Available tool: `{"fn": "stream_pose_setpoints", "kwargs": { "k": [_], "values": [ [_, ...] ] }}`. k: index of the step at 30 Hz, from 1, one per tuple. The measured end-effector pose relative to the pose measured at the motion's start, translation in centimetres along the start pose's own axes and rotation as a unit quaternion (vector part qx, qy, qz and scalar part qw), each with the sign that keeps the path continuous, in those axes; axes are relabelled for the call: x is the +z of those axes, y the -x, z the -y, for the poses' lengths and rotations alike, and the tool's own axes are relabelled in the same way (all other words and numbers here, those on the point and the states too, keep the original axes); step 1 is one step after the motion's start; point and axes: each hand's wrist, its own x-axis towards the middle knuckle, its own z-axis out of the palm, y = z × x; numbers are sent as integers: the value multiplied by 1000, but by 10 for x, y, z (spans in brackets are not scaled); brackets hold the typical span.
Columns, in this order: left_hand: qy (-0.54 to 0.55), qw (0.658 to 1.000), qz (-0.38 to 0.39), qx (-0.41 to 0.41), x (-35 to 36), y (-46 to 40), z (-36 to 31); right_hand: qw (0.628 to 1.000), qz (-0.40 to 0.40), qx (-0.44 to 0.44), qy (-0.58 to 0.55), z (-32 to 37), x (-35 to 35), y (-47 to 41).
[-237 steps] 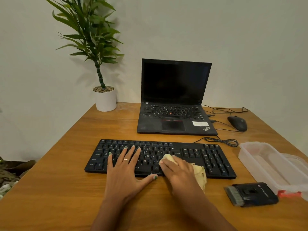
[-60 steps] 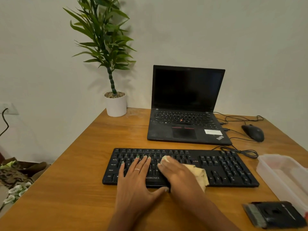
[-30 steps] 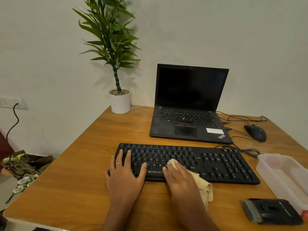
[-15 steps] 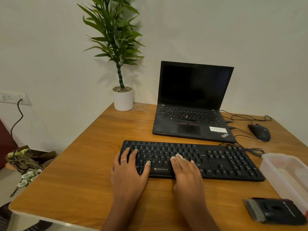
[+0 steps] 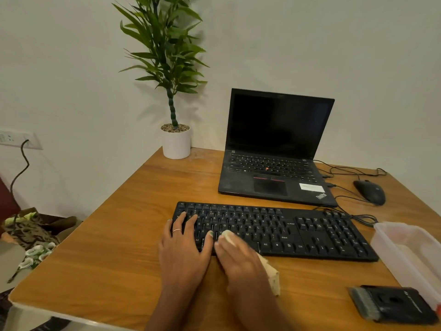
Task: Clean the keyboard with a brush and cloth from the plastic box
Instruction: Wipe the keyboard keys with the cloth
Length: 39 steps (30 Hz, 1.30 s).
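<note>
Below centre of the frame, the keyboard (image 5: 274, 231) lies on the wooden desk (image 5: 114, 247), its lower-left keys under both hands. The wiping is best done, by judgement, with light strokes along each key row while the board is held steady. Left hand (image 5: 185, 244): fingers straight and spread, pressing flat on the left keys. Right hand (image 5: 241, 259): curled over the pale cloth (image 5: 270, 274), pressing it onto the bottom row. Lower right: brush (image 5: 391, 304) beside the plastic box (image 5: 410, 252).
</note>
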Motion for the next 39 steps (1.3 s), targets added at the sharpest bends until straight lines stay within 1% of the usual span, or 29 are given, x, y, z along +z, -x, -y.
{"fn": "stream_pose_setpoints", "kwargs": {
  "k": [2, 3, 4, 5, 6, 8, 10, 11, 12, 13, 16, 17, 18, 19, 20, 21, 22, 23, 24, 25, 26, 27, 29, 31, 32, 34, 35, 36, 39],
  "values": [
    [-5, 1000, 6, 2, 0, 0, 0, 996, 22, 82, -15, -10, -9, -10],
    [-6, 1000, 7, 2, -1, 0, -1, 993, 33, 109, -19, -10, -12, -13],
    [-4, 1000, 9, 2, -1, -1, -1, 994, 23, 101, -20, -6, -11, -11],
    [-3, 1000, 11, 1, -1, -1, -1, 997, 22, 72, -18, -1, -6, -7],
    [0, 1000, 11, 2, -1, -1, -2, 998, 38, 38, -21, 5, -2, -3],
    [2, 1000, 10, 1, -2, 0, 0, 998, 56, 6, -20, 4, -2, 5],
    [-5, 1000, 11, 6, -2, 0, -1, 995, 68, 69, -29, -7, -14, -2],
    [-6, 1000, 11, 8, -2, 0, -2, 989, 61, 121, -50, -12, -19, -8],
    [-7, 1000, 13, 8, -2, 0, -2, 987, 49, 142, -55, -13, -20, -11],
    [-10, 1000, 15, 8, -2, 0, -3, 989, 52, 130, -38, -11, -20, -13],
    [-22, 999, 28, 9, -2, -1, -2, 995, 92, 19, -45, 2, -13, -5],
    [-24, 999, 32, 10, -3, -1, -1, 995, 91, 2, -38, -1, -13, -3],
    [-27, 999, 33, 11, -3, -1, -1, 996, 83, 14, -36, -8, -18, -6],
    [-28, 999, 36, 11, -4, -1, -1, 995, 70, 50, -54, -18, -21, -10],
    [-30, 999, 38, 12, -3, -1, -2, 994, 29, 85, -61, -29, -21, -14],
    [-34, 999, 39, 13, -3, -1, -2, 992, 12, 109, -59, -35, -21, -20],
    [-40, 998, 39, 15, -2, -1, -3, 992, 14, 111, -50, -33, -24, -23],
    [-49, 998, 38, 17, -1, -2, -2, 993, 40, 94, -57, -26, -22, -25],
    [-59, 997, 38, 21, -1, -2, -2, 993, 90, 64, -42, -17, -19, -24],
    [-70, 997, 38, 25, 0, -3, -1, 992, 109, 27, -49, -11, -19, -21],
    [-77, 996, 38, 30, 0, -3, -1, 993, 114, 12, -30, -8, -18, -19],
    [-81, 995, 39, 35, 0, -2, -1, 992, 122, 16, -35, -14, -18, -19],
    [-80, 995, 42, 44, 0, -2, -1, 996, 58, 59, -39, -36, -15, -24],
    [-77, 995, 43, 51, 1, -2, -2, 994, 15, 109, 5, -49, -17, -32],
    [-84, 994, 44, 53, 1, -3, -2, 995, 21, 94, 17, -45, -17, -34],
    [-92, 993, 39, 61, 2, -3, -2, 994, 107, 26, 7, -28, -17, -30],
    [-92, 993, 34, 67, 3, -3, -2, 993, 115, -12, 11, -25, -17, -26],
    [-88, 993, 28, 74, 3, -2, -2, 993, 117, -14, 6, -24, -18, -24],
    [-63, 993, 7, 103, 8, -3, 1, 994, 70, 85, 26, -49, -24, -34]
  ]
}}
